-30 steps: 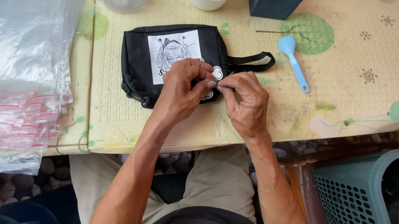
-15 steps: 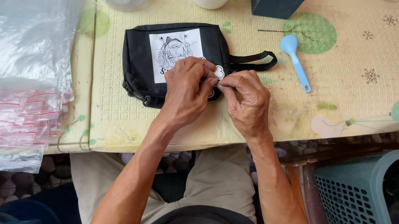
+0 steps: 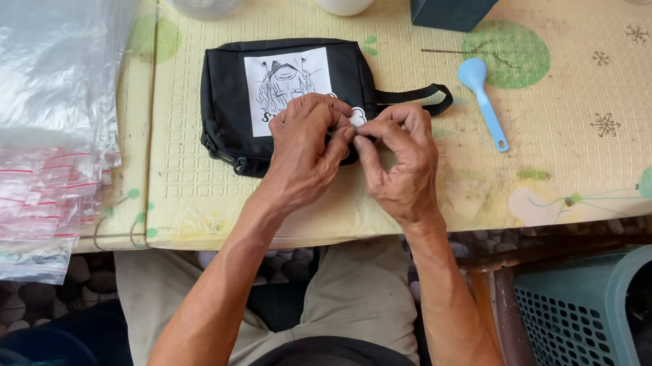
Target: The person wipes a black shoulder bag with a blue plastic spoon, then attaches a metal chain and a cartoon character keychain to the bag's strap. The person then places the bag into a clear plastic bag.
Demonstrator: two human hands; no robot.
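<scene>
Both hands' fingers (image 3: pixel 341 135) atop black pouch (image 3: pixel 228 112)

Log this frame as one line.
left hand: pinching at black pouch edge | right hand: pinching same spot | blue spoon: idle on mat

black pouch (image 3: pixel 228 112) with white printed patch, lying flat, small round badge (image 3: pixel 357 115) at its edge

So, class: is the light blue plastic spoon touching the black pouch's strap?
Apart. The head view shows bare table mat between the blue spoon and the black strap of the pouch.
</scene>
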